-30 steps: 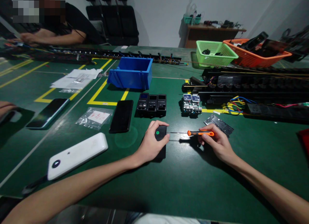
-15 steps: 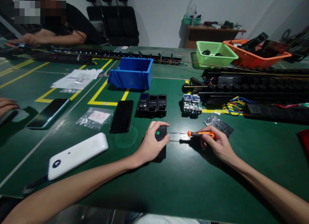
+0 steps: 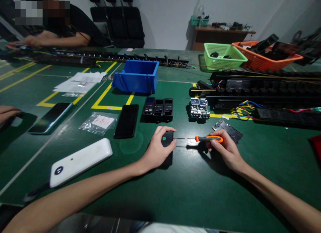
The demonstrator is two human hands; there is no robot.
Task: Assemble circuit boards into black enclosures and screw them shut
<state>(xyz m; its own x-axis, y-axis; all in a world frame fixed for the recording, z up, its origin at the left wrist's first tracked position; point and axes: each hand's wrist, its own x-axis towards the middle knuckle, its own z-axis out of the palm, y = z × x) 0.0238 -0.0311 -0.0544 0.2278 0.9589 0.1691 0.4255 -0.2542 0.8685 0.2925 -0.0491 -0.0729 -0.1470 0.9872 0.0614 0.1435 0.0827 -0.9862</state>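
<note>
The left hand (image 3: 156, 148) is clamped on a black box (image 3: 169, 138), with the thumb and the index finger near its right edge and a green dot (image 3: 164, 138) visible between them. The box is on the worktop (image 3: 200, 193), in front of the person. The right hand (image 3: 225, 146) has its fingers closed around the handle of a screwdriver (image 3: 207, 138), whose shaft points at the right side of the box. The tip is very small in this view, so I cannot say whether it sits in a screw or only touches the edge. In my judgement, the main danger is a slip: if the push is not straight along the shaft, the tip could jump off and hit the left thumb, which is just beside it. The box could also turn or slide, because I see only the left hand holding it; a twist stronger than this hold would be the cause. Behind the right hand lies a cover (image 3: 233, 132), and farther away stand the boards (image 3: 199, 109); a careless backward move of the wrist could push the cover.
</note>
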